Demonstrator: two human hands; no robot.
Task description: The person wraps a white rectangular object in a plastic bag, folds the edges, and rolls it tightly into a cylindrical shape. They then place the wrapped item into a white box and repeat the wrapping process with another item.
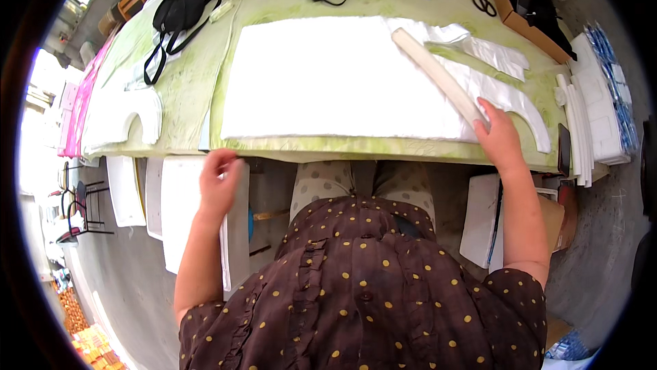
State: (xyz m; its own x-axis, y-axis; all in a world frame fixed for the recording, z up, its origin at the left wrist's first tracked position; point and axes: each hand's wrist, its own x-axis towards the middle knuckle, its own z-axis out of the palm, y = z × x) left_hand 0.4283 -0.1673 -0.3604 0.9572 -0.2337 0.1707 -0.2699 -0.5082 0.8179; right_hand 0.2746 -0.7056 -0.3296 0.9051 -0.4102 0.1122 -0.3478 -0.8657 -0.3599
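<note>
Head view: one person stands at the green-covered table (390, 2), both forearms reaching toward its near edge.
Sheet: the white sheet (308, 75) lies spread flat across the middle of the table, its near side just inside the edge.
Stick: the pale stick (434, 69) lies slantwise over the sheet's right part, far end to the left, near end at the right hand (498, 138).
Cut shapes: a white strip (503, 57) and a curved piece (523, 104) lie to the right of the stick.
Step in hand: in my judgement, handling the stick on the sheet, either setting it down or taking it up; I cannot tell which.
Next move: would call for control of the stick's free far end, without creasing the sheet.
Right hand: thumb and fingers about the stick's near end, so it reads as held; how firmly, I cannot tell.
Left hand: the left hand (220, 177) is at the table's near edge, well apart from the right, fingers curled; whether it pinches anything, I cannot tell.
Arms: both elbows bent, right forearm angled inward, left nearly upright in view.
</note>
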